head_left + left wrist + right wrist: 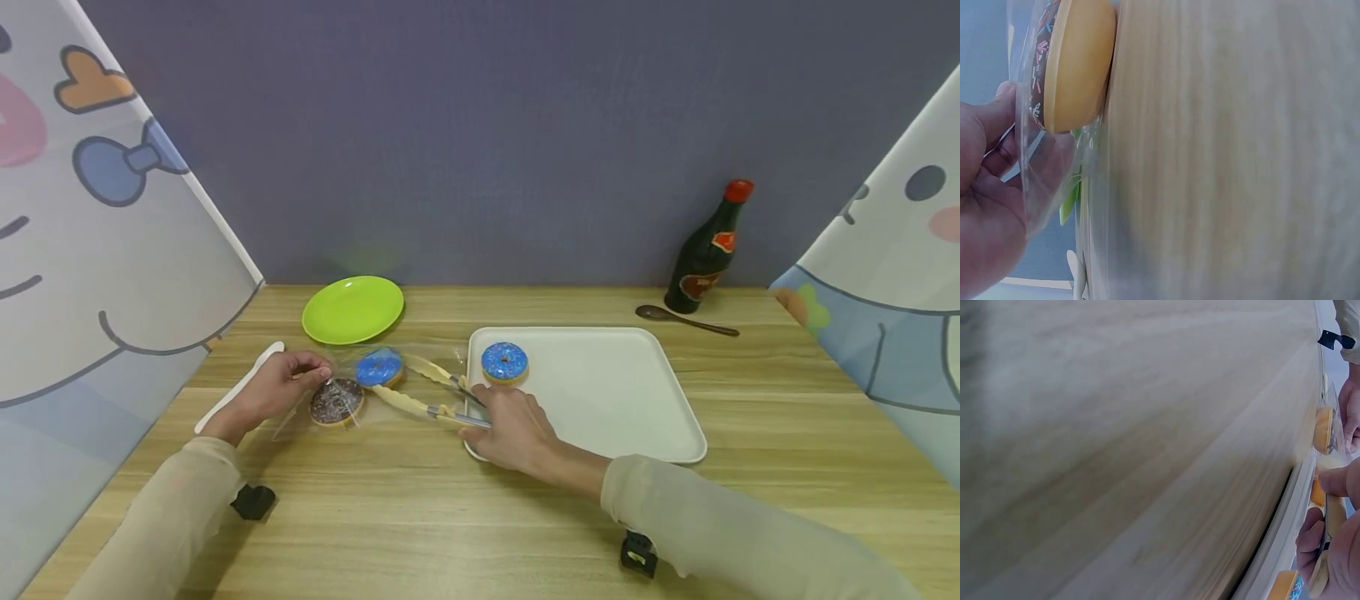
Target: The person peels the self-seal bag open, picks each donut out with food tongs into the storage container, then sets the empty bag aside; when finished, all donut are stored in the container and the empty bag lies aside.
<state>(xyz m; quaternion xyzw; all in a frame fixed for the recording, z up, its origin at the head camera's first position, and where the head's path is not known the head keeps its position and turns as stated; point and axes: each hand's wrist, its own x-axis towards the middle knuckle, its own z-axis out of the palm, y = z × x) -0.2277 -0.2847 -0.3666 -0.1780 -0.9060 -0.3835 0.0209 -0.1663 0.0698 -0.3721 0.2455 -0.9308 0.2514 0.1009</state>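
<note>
My left hand [277, 387] pinches the edge of a clear plastic bag [1041, 200] lying on the table. Inside the bag is a chocolate donut with sprinkles [337, 402]. Yellow-tipped tongs [403, 402] are gripped in my right hand [517, 429], over the left edge of a white tray [600, 400]. Their arms point left, with the tips on either side of a blue donut [379, 367] beside the chocolate one. Whether the tips press on it I cannot tell. A second blue donut [504, 362] sits in the tray's far left corner.
Behind the bag lies a green plate [352, 310], and a white knife-like utensil [238, 388] is left of my left hand. At the back right stand a dark bottle [702, 258] and a brown spoon [686, 320]. A grey wall [480, 150] closes off the table's far edge.
</note>
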